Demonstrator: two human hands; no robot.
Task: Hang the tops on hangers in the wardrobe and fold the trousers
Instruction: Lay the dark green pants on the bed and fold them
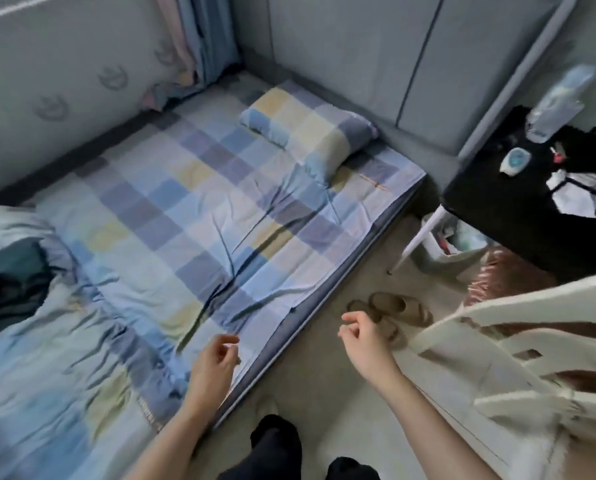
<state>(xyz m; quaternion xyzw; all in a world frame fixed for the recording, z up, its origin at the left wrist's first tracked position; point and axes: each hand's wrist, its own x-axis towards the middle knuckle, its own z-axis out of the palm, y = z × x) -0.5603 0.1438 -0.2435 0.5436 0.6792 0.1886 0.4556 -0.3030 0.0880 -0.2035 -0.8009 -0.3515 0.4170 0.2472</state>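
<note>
My left hand (215, 363) hovers over the near edge of the checked bed sheet (203, 202), fingers loosely curled, holding nothing. My right hand (366, 341) hangs over the floor beside the bed, also loosely curled and empty. A dark garment (9, 278) lies bunched at the left on the rumpled blue duvet (64, 375). No hanger and no wardrobe are in view. The picture is blurred.
A checked pillow (310, 129) lies at the head of the bed. Brown slippers (390, 310) sit on the floor near my right hand. A white chair (518, 358) stands at the right, a black table (518, 209) with small items behind it. My dark-socked feet (276, 445) are below.
</note>
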